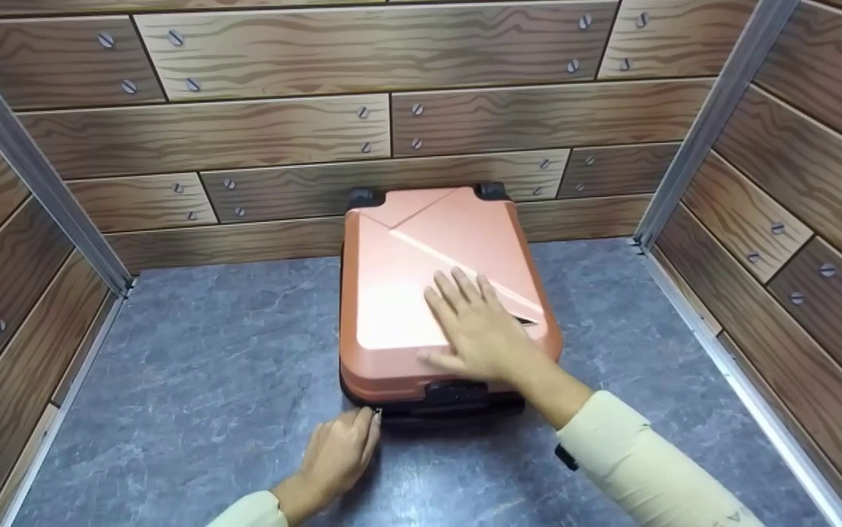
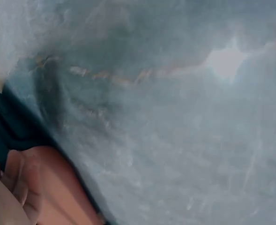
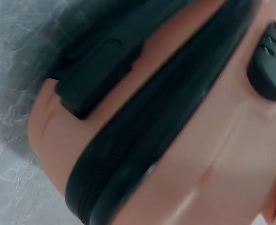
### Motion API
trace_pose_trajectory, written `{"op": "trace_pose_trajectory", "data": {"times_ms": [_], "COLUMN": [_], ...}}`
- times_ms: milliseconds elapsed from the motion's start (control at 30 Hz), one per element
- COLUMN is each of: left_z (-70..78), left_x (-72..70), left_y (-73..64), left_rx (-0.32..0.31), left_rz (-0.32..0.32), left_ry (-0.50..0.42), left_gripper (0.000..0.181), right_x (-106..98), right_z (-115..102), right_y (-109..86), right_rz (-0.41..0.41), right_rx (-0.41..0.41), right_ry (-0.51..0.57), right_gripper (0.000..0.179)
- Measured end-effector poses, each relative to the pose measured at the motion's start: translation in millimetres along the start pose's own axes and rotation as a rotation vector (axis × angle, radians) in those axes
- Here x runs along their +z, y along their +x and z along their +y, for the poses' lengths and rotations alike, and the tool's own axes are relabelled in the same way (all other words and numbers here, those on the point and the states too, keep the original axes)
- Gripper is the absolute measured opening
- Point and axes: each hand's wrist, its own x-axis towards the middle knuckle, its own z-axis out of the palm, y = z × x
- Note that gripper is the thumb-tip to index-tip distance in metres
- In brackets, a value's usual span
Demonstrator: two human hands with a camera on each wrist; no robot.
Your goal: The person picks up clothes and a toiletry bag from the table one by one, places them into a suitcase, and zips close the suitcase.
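A rose-gold hard-shell suitcase (image 1: 421, 293) lies flat on the floor, its wheels against the back wall. At its near left corner my left hand (image 1: 336, 446) has curled fingers and pinches a small zipper pull (image 1: 379, 412). The left wrist view catches part of the left hand's fingers (image 2: 18, 183) beside the suitcase shell (image 2: 58, 187). My right hand (image 1: 483, 333) rests flat on the lid, fingers spread. Seen from the right wrist, a black zipper band (image 3: 147, 112) runs round the suitcase side, with a black handle (image 3: 100, 70) next to it.
Grey marbled floor (image 1: 216, 380) surrounds the suitcase. Wood-patterned panels form the back wall (image 1: 303, 132) and both sides, with metal strips along the corners and the right floor edge (image 1: 742, 388). Two black wheels (image 1: 492, 191) stick out at the suitcase's far end.
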Motion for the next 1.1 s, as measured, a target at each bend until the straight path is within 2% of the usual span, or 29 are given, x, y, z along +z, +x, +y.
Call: {"op": "trace_pose_trajectory", "data": {"times_ms": [167,333,467,733,967,1100], "left_z": [-2.3,-3.2,-4.0,-7.9,-23.0,-32.1], "left_x": [-7.3,-11.8,-12.4,-12.5,-19.0,-22.9], "left_y": [8.1,13.2,13.6,13.4,12.5,10.4], "left_rx": [0.013,0.028,0.056,0.125,0.112,0.125], "left_rz": [-0.056,-0.128,-0.152,-0.135,-0.107,-0.1], "left_ry": [0.017,0.037,0.068,0.082,0.089,0.116], "left_gripper": [0.023,0.023,0.024,0.028,0.029,0.029], "right_x": [3.8,4.1,3.5,4.9,3.9,4.0], "right_z": [-25.4,-36.4,-37.9,-40.5,-38.2,-38.3], "right_y": [-3.5,-6.3,-7.2,-7.7,-8.8,-8.3], "right_rz": [0.033,0.065,0.049,0.047,0.081,0.081], "right_rx": [-0.089,-0.102,-0.096,-0.118,-0.123,-0.139], "right_ry": [-0.078,-0.18,-0.193,-0.199,-0.198,-0.196], "right_gripper": [0.121,0.124,0.124,0.123,0.122,0.12]}}
